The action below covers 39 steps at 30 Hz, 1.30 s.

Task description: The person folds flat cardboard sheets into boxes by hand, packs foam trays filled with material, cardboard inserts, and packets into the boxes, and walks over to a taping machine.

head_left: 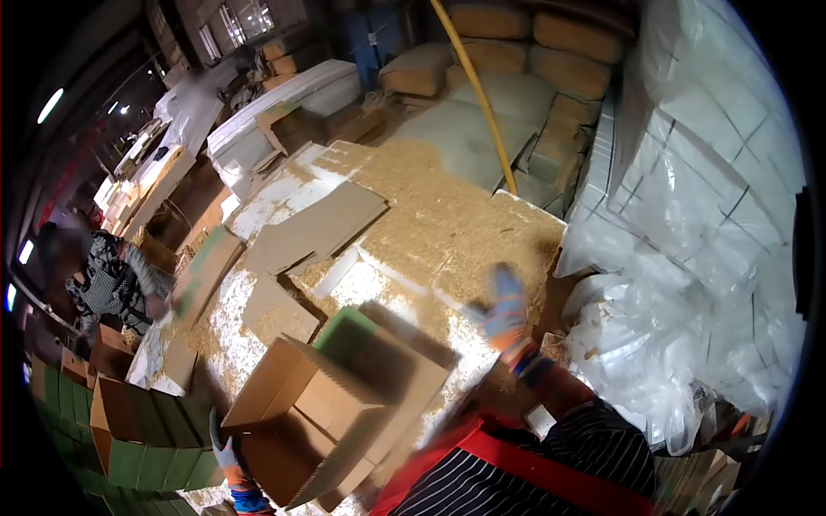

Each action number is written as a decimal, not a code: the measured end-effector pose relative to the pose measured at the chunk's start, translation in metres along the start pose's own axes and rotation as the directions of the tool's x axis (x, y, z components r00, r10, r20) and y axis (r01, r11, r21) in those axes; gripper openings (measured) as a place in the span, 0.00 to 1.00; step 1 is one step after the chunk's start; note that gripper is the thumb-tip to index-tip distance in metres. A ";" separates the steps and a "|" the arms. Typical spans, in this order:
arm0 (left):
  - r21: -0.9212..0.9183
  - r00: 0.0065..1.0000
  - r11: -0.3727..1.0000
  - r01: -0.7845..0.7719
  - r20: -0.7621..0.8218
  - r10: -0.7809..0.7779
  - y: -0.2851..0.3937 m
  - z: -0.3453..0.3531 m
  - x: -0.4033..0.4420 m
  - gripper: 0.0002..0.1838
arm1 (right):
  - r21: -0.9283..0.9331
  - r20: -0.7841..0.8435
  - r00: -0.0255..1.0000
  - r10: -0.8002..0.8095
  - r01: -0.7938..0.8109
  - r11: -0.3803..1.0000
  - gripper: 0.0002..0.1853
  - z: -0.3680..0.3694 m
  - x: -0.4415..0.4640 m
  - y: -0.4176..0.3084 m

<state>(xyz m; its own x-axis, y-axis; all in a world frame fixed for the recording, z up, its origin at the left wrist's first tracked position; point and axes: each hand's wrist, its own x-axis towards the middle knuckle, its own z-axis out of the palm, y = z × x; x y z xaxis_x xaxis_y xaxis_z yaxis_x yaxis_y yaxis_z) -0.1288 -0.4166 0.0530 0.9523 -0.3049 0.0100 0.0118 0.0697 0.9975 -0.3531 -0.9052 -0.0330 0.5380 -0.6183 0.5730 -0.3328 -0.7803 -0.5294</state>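
One left hand (231, 462): against the open box (288, 414), grip we can't tell.
Right hand (506, 316): spread, seemingly empty over the counter (469, 346).
Box: steady, let's keep it square!

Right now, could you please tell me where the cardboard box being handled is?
In the head view, the open cardboard box is low and left of centre, with the left hand at its left edge and green-sided cartons farther left.

We have a box (262, 378) at seven o'clock, nearest us; on the table (465, 342), a cardboard sheet (331, 224) at ten; beyond, bales (575, 36) at one; wrapped stacks (710, 181) at three; a person (120, 284) at nine.
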 end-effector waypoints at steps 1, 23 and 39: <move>-0.014 0.996 1.000 0.012 0.084 -0.011 -0.002 -0.007 0.003 0.35 | -0.143 -0.256 0.931 0.261 -0.303 0.942 0.40 0.004 -0.009 0.050; 0.325 0.924 0.943 -0.077 -0.331 0.189 -0.026 0.008 0.012 0.26 | 0.665 0.386 0.921 -0.049 -0.241 0.707 0.19 -0.061 0.026 0.015; 0.057 0.863 0.991 -0.118 -0.488 0.130 -0.046 0.007 -0.007 0.14 | 0.030 0.934 -0.049 -0.353 -0.976 0.216 0.19 0.019 0.075 -0.236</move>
<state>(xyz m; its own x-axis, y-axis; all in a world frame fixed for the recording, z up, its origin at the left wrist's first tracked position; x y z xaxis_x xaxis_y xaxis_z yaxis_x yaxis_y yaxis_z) -0.1384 -0.4241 0.0079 0.9721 0.2099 0.1043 -0.1175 0.0512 0.9918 -0.2193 -0.7654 0.1232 0.8145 0.3940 -0.4259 -0.5737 0.4373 -0.6926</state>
